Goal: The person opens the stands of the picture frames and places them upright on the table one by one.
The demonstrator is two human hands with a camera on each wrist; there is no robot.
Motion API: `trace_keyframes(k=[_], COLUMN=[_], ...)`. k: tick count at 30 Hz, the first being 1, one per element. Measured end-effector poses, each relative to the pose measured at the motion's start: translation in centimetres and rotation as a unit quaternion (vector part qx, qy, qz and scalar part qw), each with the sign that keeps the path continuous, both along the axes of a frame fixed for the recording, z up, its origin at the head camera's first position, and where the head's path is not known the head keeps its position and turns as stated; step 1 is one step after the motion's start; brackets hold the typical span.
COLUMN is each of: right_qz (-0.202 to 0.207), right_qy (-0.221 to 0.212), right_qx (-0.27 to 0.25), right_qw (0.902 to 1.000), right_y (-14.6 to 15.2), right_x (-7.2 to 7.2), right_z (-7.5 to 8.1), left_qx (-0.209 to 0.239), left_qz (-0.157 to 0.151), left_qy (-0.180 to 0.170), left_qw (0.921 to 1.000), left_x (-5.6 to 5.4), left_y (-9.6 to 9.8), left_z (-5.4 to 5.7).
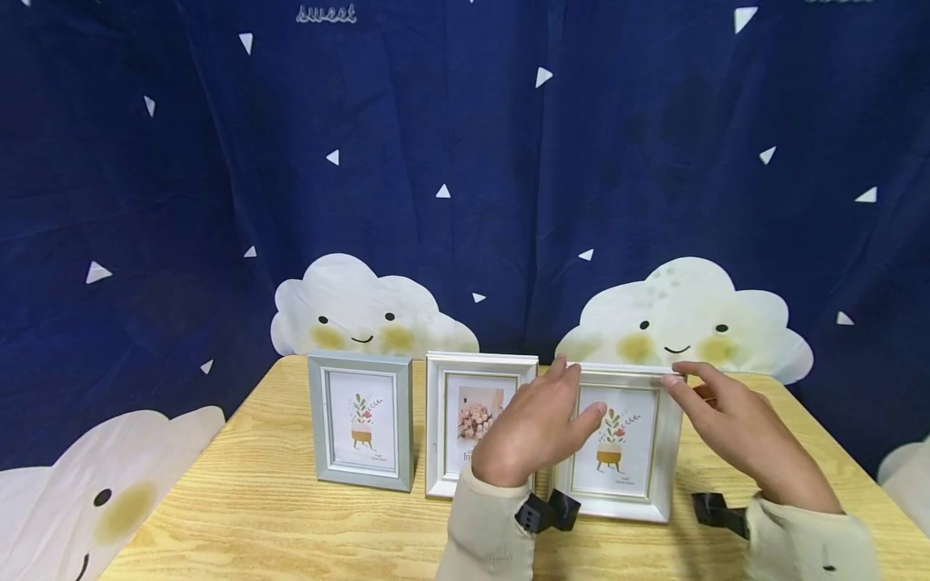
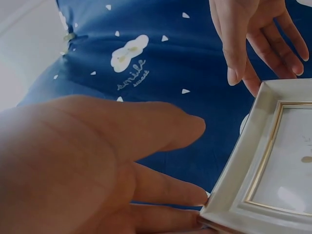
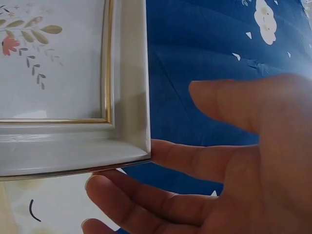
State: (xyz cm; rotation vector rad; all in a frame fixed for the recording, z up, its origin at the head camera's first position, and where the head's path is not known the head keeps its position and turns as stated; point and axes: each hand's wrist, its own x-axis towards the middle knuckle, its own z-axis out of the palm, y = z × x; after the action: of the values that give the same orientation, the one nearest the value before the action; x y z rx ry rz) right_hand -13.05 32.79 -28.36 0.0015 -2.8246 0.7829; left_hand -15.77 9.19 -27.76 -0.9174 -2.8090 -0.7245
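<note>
A white photo frame (image 1: pixel 621 440) with a gold inner line and a potted-plant print stands upright on the table. At its upper left corner is my left hand (image 1: pixel 534 420); in the left wrist view the fingers (image 2: pixel 168 187) reach that corner, thumb apart from it. My right hand (image 1: pixel 744 424) is at the upper right corner. The right wrist view shows its fingers (image 3: pixel 195 161) against the corner and behind the edge, thumb raised away. Neither hand pinches the frame. Left of it stands a second white frame (image 1: pixel 443 436) with a flower picture, partly covered by my left hand.
A grey-green photo frame (image 1: pixel 361 424) stands at the left of the row. All three frames are on a light wooden table (image 1: pixel 291 532). Behind hangs a dark blue curtain (image 1: pixel 407 218) with white clouds and triangles. Each wrist carries a black strap device (image 1: pixel 548 511).
</note>
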Motion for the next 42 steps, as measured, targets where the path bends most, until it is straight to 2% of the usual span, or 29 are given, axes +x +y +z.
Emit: trace_keyframes(k=[5, 14, 24, 35, 42], right_qz=[-0.002, -0.005, -0.012, -0.011, -0.013], right_qy=[-0.005, -0.016, -0.019, -0.007, -0.018], right_qx=[0.007, 0.022, 0.011, 0.003, 0.003], right_qw=[1.0000, 0.9996, 0.9997, 0.9999, 0.9997], right_y=[0.1, 0.2, 0.3, 0.3, 0.3], right_x=[0.2, 0.3, -0.1, -0.5, -0.5], right_z=[0.1, 0.0, -0.4, -0.8, -0.7], left_qx=[-0.012, -0.017, -0.008, -0.001, 0.011], left_qz=[-0.005, -0.004, 0.003, 0.005, -0.003], left_qy=[0.014, -0.017, -0.047, -0.060, -0.067], left_qw=[0.9998, 0.9997, 0.9989, 0.9982, 0.9977], left_x=[0.1, -0.1, -0.7, -1.2, -1.2], left_y=[-0.1, 0.2, 0.7, 0.9, 0.9], left_z=[0.1, -0.1, -0.7, -1.0, -1.1])
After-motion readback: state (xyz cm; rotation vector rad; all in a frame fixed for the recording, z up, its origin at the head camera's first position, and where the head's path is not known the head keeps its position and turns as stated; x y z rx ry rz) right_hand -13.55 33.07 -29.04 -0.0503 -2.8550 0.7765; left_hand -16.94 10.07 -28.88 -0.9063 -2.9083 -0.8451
